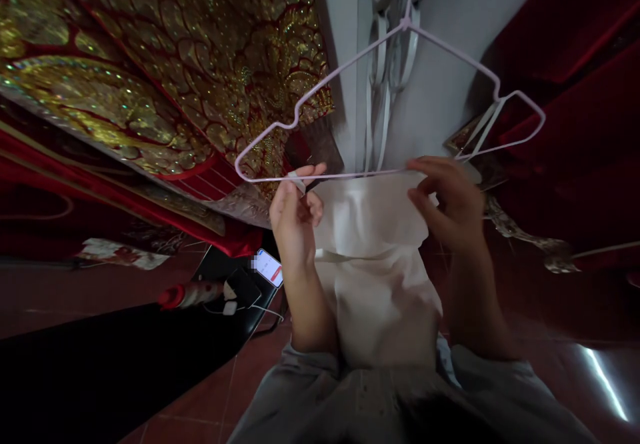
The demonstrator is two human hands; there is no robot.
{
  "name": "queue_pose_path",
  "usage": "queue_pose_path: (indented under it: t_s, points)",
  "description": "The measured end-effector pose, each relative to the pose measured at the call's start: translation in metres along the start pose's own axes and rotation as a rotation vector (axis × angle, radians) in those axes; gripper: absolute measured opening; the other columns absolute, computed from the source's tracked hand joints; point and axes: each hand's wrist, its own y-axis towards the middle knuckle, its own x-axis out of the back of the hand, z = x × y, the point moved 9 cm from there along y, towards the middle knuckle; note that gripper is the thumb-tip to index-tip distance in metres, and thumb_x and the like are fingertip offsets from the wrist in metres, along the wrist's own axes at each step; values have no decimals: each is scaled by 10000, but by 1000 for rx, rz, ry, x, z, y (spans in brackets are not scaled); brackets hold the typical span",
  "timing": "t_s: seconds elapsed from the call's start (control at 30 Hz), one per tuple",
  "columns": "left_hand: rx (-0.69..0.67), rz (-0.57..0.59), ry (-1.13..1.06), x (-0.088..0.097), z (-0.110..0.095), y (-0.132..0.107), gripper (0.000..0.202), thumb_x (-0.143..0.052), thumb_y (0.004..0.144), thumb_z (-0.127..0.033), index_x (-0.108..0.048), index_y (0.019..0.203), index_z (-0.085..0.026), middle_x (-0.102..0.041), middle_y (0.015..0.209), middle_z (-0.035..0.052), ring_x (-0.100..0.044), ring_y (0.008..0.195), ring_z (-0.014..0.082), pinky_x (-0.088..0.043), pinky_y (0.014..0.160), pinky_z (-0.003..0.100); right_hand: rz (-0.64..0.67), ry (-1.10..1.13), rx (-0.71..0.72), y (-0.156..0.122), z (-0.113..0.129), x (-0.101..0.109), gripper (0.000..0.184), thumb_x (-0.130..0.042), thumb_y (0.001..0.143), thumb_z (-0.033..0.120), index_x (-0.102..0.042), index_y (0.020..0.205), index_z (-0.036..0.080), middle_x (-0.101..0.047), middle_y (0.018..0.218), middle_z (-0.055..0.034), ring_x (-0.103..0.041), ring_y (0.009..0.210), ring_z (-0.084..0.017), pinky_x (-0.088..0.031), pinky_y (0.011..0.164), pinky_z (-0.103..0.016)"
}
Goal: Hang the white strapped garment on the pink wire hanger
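A pale pink hanger [350, 64] hangs upright in front of me, its hook out of view at the top. Below its bottom bar hangs a white garment [370, 224], smooth and partly folded over. My left hand [297, 214] is closed by the bar's left part, with a short white strap [297, 182] between thumb and fingers. On the right, my right hand [447, 201] has its thumb and forefinger curled at the garment's top edge, touching the bar. Another white strap [485, 127] loops over the hanger's right notch.
Red clothing with gold sequins [200, 64] hangs at the left, and dark red cloth [565, 97] at the right. White chained loops [380, 51] hang behind the hanger. A phone [269, 269] and a red-capped bottle [187, 295] lie on a black surface at lower left.
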Motion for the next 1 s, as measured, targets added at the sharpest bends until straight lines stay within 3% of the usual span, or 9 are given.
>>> queue_pose_path:
  t_s: [0.13,0.27,0.33,0.47,0.53,0.63,0.73,0.9,1.0]
  points:
    - [-46,-21,-78,-14,-8,-5,341,-777,1018,-523,-696,929,-204,-843,987,76,-435,444,58,-292,388,217,-443,11,-48,13,-20,64,263,-821,896,344,-809,1139,245,-720,977,-43,-526,627,-97,-415,567,-272]
    - [-36,-23,-71,-16,-5,-2,386,-790,1011,-535,-634,881,-207,-780,879,31,-423,442,46,-319,410,203,-167,15,-408,28,-28,55,131,-808,908,283,-788,838,173,-498,548,42,-350,443,-53,-210,426,-221]
    - [-32,-18,-61,-16,-2,-2,401,-794,1003,-552,-625,882,-208,-777,883,29,-422,453,47,-324,421,200,-65,65,-453,34,-15,46,169,-807,917,283,-796,792,170,-514,524,40,-340,418,-39,-189,395,-206]
    - [-54,24,-66,-18,-1,-3,403,-816,981,-561,-645,895,-207,-783,880,33,-411,462,50,-329,434,199,-265,331,-116,58,-8,74,316,-847,882,394,-897,1160,252,-840,1044,-68,-543,469,-47,-315,373,-211]
    - [-49,41,-67,-18,-1,-4,391,-827,972,-555,-659,905,-209,-782,876,32,-400,461,51,-327,437,204,-423,371,24,59,-34,101,367,-845,847,479,-906,1144,271,-843,1092,-64,-543,451,-37,-263,375,-199]
    - [-21,36,-63,-16,0,-3,390,-830,965,-558,-657,909,-212,-779,878,35,-388,458,55,-311,430,212,-610,271,39,40,-75,125,322,-736,922,487,-892,1145,315,-838,1062,-27,-541,459,-46,-261,440,-212]
    - [-13,31,-100,-16,3,-1,391,-837,956,-556,-652,919,-213,-782,888,38,-369,449,53,-281,415,210,-683,193,123,11,-66,119,276,-767,912,400,-899,1135,306,-833,1012,-53,-535,472,-67,-264,433,-214]
    - [-15,16,-132,-15,5,1,371,-867,925,-533,-653,934,-231,-771,898,15,-317,436,43,-248,398,203,-473,33,21,2,-48,70,361,-828,896,369,-878,1242,278,-843,1101,-115,-624,592,-128,-465,500,-299]
    - [-4,27,-121,-16,7,0,382,-873,913,-548,-656,931,-235,-770,897,15,-306,437,42,-248,398,202,-710,71,173,-4,-59,90,487,-814,921,483,-813,1374,303,-816,1234,-117,-741,792,-198,-458,499,-269]
